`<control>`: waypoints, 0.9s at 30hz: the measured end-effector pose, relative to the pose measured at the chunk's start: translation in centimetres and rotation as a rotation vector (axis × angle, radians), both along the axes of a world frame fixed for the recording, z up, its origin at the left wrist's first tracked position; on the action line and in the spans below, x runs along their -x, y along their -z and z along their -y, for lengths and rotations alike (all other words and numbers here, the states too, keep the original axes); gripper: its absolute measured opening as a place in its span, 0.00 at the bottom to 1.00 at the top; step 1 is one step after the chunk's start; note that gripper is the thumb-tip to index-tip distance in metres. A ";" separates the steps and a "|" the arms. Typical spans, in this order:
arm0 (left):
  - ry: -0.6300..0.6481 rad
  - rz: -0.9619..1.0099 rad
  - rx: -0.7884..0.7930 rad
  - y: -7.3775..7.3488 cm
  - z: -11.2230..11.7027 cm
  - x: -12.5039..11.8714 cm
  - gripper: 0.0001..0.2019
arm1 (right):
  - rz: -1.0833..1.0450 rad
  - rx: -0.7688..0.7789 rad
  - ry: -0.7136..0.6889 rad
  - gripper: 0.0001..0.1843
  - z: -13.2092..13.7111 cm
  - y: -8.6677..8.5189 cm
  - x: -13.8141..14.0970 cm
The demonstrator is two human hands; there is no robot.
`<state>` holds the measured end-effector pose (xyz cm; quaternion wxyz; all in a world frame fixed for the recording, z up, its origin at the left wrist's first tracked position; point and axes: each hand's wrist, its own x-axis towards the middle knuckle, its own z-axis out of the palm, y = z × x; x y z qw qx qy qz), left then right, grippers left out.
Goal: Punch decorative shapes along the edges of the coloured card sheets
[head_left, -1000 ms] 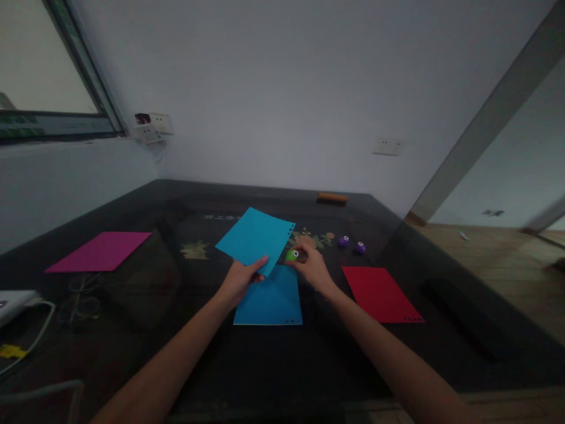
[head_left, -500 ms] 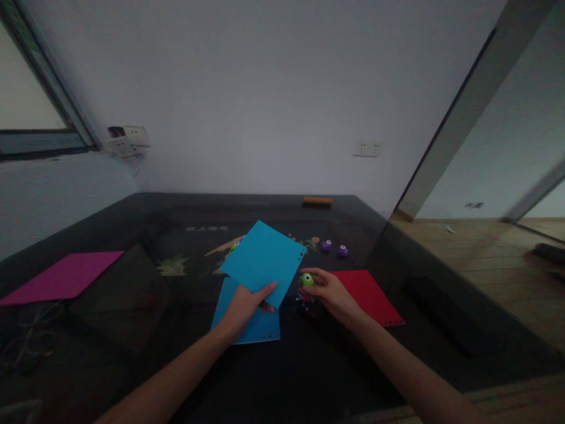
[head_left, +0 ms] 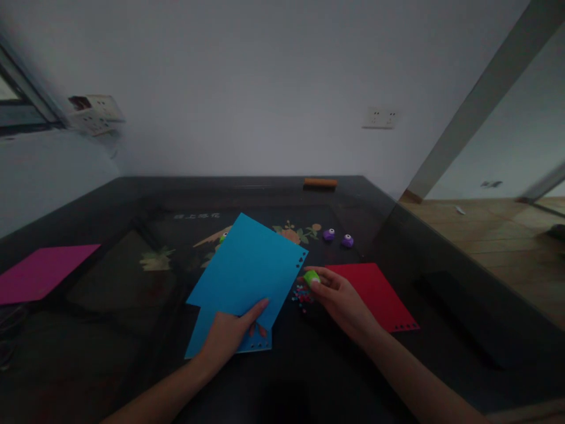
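Note:
My left hand [head_left: 232, 333] pinches a blue sheet of paper [head_left: 247, 265] between thumb and fingers. That sheet is tilted, and small shaped holes run along its right edge. Beneath it lies another blue sheet [head_left: 196, 335] on the table, with holes along its near edge. My right hand [head_left: 339, 294] has its fingers closed round a small green paper punch [head_left: 311, 277], just off the sheet's punched corner. A pile of tiny coloured paper bits [head_left: 302, 295] lies below the punch. The right hand partly covers a red sheet [head_left: 375, 294] with holes along its near edge.
Two purple one-eyed punches [head_left: 338, 238] stand beyond my right hand. Another green punch [head_left: 223, 237] shows partly behind the blue sheet. A magenta sheet [head_left: 48, 271] lies far left, an orange-brown roll [head_left: 320, 183] at the back, and a long dark object [head_left: 461, 318] at right.
The green punch has turned in my right hand, so its eye no longer faces me. The held blue sheet has come lower and nearer. The whole view has shifted slightly.

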<state>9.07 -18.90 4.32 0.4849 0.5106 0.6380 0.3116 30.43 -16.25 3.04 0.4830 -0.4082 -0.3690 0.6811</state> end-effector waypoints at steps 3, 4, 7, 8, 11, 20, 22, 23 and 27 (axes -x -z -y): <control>0.002 -0.011 0.037 0.2 0.1 -0.1 0.21 | -0.001 0.032 0.001 0.21 0.2 0.1 0.1; 0.005 -0.019 0.060 0.3 0.1 -0.1 0.22 | -0.006 0.042 -0.008 0.21 0.3 0.1 0.2; 0.037 -0.049 0.118 0.5 0.2 -0.1 0.22 | -0.039 0.070 -0.038 0.20 0.6 0.0 0.3; 0.046 -0.059 0.121 0.5 0.2 -0.1 0.23 | -0.054 0.079 -0.044 0.20 0.6 0.0 0.3; 0.058 -0.077 0.106 0.3 0.3 -0.1 0.24 | -0.101 0.107 -0.050 0.21 0.8 0.0 0.5; 0.063 -0.137 0.064 0.6 0.7 -0.2 0.24 | -0.101 0.092 -0.041 0.17 1.0 0.2 0.5; 0.066 -0.127 0.058 0.6 0.8 -0.3 0.23 | -0.102 0.085 -0.052 0.18 1.0 0.1 0.5; 0.067 -0.115 0.055 0.6 0.8 -0.3 0.23 | -0.105 0.079 -0.056 0.18 1.1 0.1 0.4; 0.064 -0.107 0.051 0.3 0.9 -0.3 0.23 | -0.120 0.063 -0.068 0.17 1.3 -0.1 0.5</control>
